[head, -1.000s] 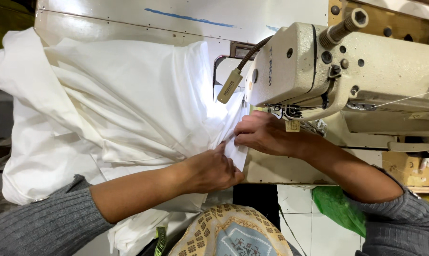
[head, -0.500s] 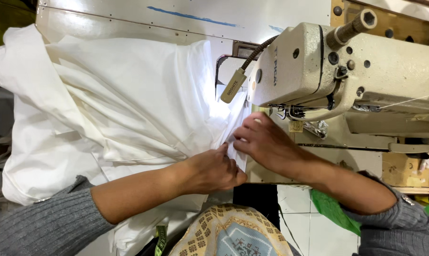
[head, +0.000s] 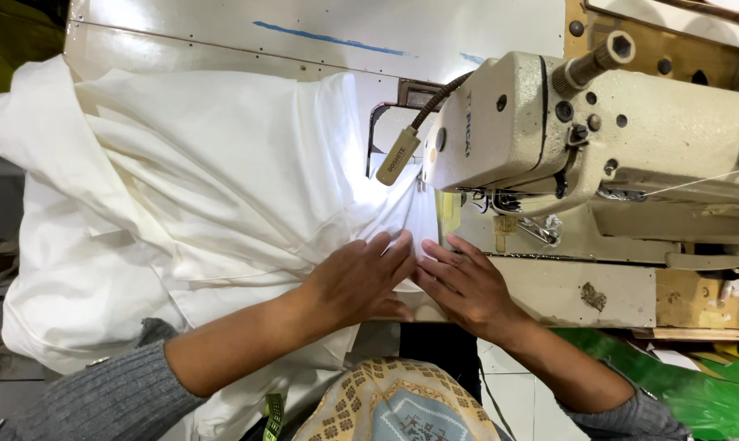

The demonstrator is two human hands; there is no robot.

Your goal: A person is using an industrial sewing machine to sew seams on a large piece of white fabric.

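Where the pale worktable (head: 222, 33) fills the upper part of the view, a big heap of white fabric (head: 206, 180) covers it from about nine o'clock to the centre, bunched in loose folds and draping off the near edge toward seven o'clock. At two to three o'clock sits a cream industrial sewing machine (head: 630, 139), its head overhanging the cloth's narrow end; the bed below it is chipped and stained. A green plastic bag (head: 696, 392) lies at five o'clock, and a patterned knitted cap or cloth (head: 394, 404), which I cannot tell apart for sure, shows at six o'clock.

Both forearms come in from the bottom in grey ribbed sleeves. The left hand (head: 361, 278) lies near the centre, palm down, fingers stretched flat and pressed on the fabric, not clenched around anything. The right hand (head: 467, 286) is just beside it toward three o'clock, fingers likewise extended and spread, their tips resting on the cloth's edge right before the machine; the two hands' fingertips nearly touch. A small flexible-neck lamp (head: 398, 155) hangs at twelve o'clock from the hands, lighting the fabric brightly. The needle area (head: 425, 186) is mostly hidden behind the machine head.
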